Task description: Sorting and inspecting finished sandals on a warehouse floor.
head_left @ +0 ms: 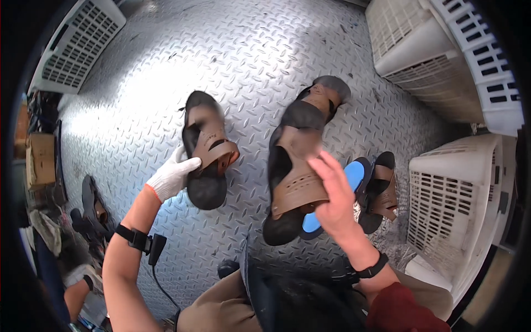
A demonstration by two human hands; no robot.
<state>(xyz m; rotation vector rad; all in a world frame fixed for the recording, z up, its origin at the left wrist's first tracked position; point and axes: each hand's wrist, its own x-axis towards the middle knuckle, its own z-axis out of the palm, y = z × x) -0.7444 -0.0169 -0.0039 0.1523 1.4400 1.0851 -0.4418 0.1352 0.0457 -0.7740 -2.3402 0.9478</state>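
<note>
My left hand (175, 176), in a white knitted glove with an orange cuff edge, grips a brown and black sandal (212, 135) by its side, thumb against the strap. My bare right hand (333, 196) is closed at the right edge of a second brown and black sandal (298, 182), which looks larger and nearer; its thumb is hidden. Beyond that one lies another sandal (326, 97), partly covered. A blue insole-like piece (354, 175) shows behind my right hand. Right of it rests one more brown and black sandal (383, 191).
Silver diamond-plate metal (149, 122) forms the surface beneath. Pale plastic crates (451, 193) stand along the right, another crate (83, 41) at the far left. Dark footwear (94, 205) and a cardboard box (40, 159) are at the left. A cable (160, 282) hangs from my left wrist strap.
</note>
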